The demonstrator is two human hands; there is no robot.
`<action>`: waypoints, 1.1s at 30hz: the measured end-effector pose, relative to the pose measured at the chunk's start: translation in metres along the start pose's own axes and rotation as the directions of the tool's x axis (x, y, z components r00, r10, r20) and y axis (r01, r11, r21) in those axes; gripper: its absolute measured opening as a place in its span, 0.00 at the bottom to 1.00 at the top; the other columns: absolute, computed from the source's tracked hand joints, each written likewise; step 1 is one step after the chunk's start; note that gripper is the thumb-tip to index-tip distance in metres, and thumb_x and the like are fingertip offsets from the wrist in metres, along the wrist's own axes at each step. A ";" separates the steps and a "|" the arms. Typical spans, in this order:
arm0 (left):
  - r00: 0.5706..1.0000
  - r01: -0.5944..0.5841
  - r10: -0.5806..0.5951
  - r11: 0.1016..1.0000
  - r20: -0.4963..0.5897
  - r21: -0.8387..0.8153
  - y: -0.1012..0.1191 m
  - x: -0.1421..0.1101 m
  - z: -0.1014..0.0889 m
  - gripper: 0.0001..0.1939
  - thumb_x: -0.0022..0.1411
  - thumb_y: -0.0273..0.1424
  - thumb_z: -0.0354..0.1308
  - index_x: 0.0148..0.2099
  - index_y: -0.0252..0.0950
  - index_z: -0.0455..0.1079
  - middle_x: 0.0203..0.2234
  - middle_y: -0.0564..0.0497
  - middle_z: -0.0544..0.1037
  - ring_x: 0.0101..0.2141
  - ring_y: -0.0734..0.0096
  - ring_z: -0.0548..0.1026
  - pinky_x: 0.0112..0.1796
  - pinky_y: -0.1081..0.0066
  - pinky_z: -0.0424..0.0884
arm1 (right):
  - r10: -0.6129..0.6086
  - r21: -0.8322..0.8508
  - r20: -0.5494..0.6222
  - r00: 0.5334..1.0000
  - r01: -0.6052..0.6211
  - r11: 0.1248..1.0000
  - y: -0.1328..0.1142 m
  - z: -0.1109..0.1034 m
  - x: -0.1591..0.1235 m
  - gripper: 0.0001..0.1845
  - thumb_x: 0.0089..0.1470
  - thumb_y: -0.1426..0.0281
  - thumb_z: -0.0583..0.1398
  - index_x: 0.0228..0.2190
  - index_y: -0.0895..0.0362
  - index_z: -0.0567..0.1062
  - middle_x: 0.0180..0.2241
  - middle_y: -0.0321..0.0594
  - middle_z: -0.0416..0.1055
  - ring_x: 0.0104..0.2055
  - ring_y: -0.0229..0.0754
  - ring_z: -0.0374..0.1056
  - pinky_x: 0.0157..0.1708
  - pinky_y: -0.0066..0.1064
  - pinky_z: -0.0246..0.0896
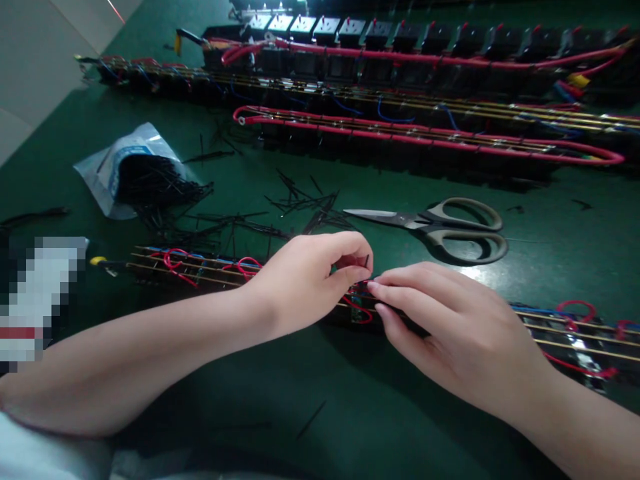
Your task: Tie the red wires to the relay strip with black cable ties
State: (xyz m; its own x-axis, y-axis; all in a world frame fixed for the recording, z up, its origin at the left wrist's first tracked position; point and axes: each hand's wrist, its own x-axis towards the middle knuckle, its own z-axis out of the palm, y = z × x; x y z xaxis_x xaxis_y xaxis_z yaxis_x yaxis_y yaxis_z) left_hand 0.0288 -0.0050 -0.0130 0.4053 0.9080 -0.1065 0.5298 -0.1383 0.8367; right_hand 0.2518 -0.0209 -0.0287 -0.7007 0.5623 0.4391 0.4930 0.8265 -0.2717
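A long wired strip (pixel 220 270) with brass-coloured rods, red wire loops and blue wires lies across the green table in front of me. Over its middle, my left hand (pixel 320 277) is closed in a pinch, and the dark end of a black cable tie (pixel 367 261) shows between finger and thumb. Close by on the right, my right hand (pixel 450 327) bends over the same strip, its fingertips drawn together at the wires. What those fingertips hold is hidden. Near the hands, a red wire (pixel 364 320) curves out of the strip.
Scissors (pixel 425 223) lie behind my hands, points to the left. Loose black cable ties (pixel 305 200) are scattered beside an open plastic bag (pixel 107 173) full of them. Farther back stand more wired strips with thick red cables (pixel 425 133) and a row of black units (pixel 377 33).
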 end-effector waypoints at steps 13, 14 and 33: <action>0.999 0.047 -0.048 0.997 0.012 0.054 0.000 0.001 0.002 0.07 0.73 0.29 0.54 0.41 0.41 0.72 0.31 0.58 0.79 0.33 0.73 0.75 0.33 0.72 0.64 | -0.005 -0.042 -0.021 1.000 0.005 0.999 -0.002 0.002 -0.001 0.05 0.69 0.75 0.60 0.43 0.57 0.77 0.40 0.47 0.83 0.39 0.46 0.79 0.34 0.36 0.72; 0.999 0.042 -0.043 0.998 0.012 0.051 0.001 0.001 0.003 0.06 0.72 0.29 0.55 0.41 0.41 0.72 0.31 0.58 0.79 0.32 0.73 0.75 0.33 0.72 0.65 | -0.009 -0.053 -0.024 1.000 0.008 0.999 -0.002 0.002 -0.001 0.06 0.69 0.75 0.59 0.44 0.57 0.77 0.40 0.47 0.83 0.39 0.46 0.79 0.34 0.37 0.72; 0.996 0.074 -0.080 0.985 0.032 0.157 0.011 -0.001 -0.017 0.07 0.72 0.28 0.59 0.50 0.41 0.75 0.43 0.56 0.84 0.45 0.71 0.81 0.46 0.73 0.75 | -0.028 -0.070 -0.030 0.999 0.026 0.997 -0.002 0.002 0.002 0.11 0.72 0.76 0.54 0.43 0.57 0.76 0.37 0.44 0.82 0.37 0.44 0.76 0.35 0.37 0.70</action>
State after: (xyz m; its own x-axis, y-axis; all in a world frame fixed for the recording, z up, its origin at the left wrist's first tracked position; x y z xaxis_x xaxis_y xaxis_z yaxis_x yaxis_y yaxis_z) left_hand 0.0213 -0.0009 0.0059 0.3855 0.9028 -0.1905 0.6688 -0.1311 0.7318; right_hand 0.2483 -0.0212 -0.0286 -0.6981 0.5381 0.4724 0.5097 0.8368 -0.2000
